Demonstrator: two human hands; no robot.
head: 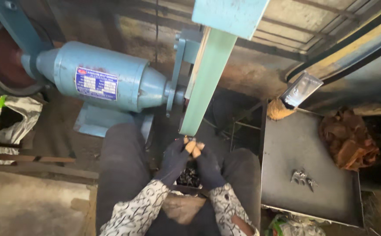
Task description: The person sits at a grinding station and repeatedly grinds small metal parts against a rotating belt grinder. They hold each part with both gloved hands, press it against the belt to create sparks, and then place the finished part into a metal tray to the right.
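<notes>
Two gloved hands, close together at the lower end of the green sanding belt [209, 78] — left hand [176, 159] and right hand [206, 165], bare fingertips [192, 147] showing through dark fingerless gloves. Both grips are closed, pinching one small metal piece [189, 140] between the fingertips; the piece is pressed right at the belt's bottom edge and is too small to tell its shape.

Landmark: the belt, running slanted from top centre down to the hands.
- Left of the belt: a light-blue grinder motor [103, 83] with a blue label plate, touching the belt's wheel housing.
- Further left of the belt: a dark red round wheel [7, 59] on the motor's far end.
- Directly below the belt, under the hands: a heap of small dark metal parts [189, 177] between the knees.
- Right of the belt: a grey metal tray [286, 175] holding a few small shiny finished parts [303, 177].
- Far right of the belt, at the tray's edge: a crumpled brown rag [348, 139].
- Below the hands: patterned sleeves [138, 209] and dark trousers.
</notes>
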